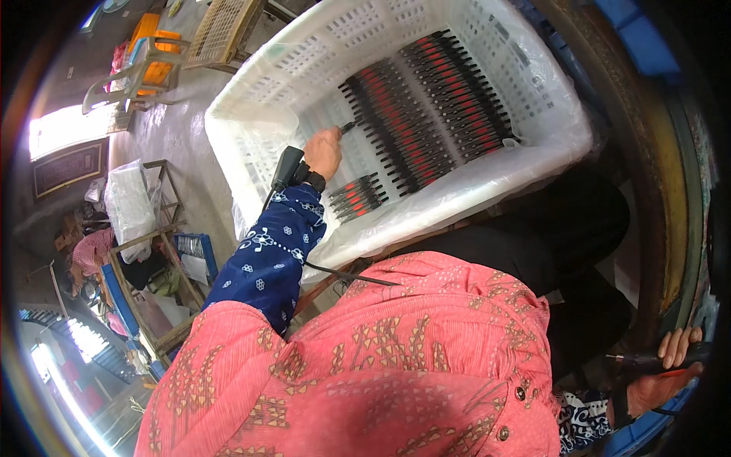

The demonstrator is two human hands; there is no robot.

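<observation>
My left hand (324, 152) reaches into a white plastic crate (251, 148) lined with clear film. Its fingers are closed on a slim black part (349, 127), whose end sticks out beside the rows. To its right lie two long rows of slim black-and-red parts (403, 126), packed side by side. Closer to me, a short row of the same parts (356, 196) lies below my left hand. At the far lower right, my right hand (661, 373) is wrapped round a black cylindrical tool (632, 358) with a thin metal tip, partly cut off by the picture's dark rim.
A worn metal beam (609, 53) runs along the crate's right side. Beyond the crate at upper left stand a plastic chair (141, 72) and orange crates (158, 53). Frames and a wrapped white bundle (131, 202) are on the left. A black cable (354, 276) crosses the crate's near edge.
</observation>
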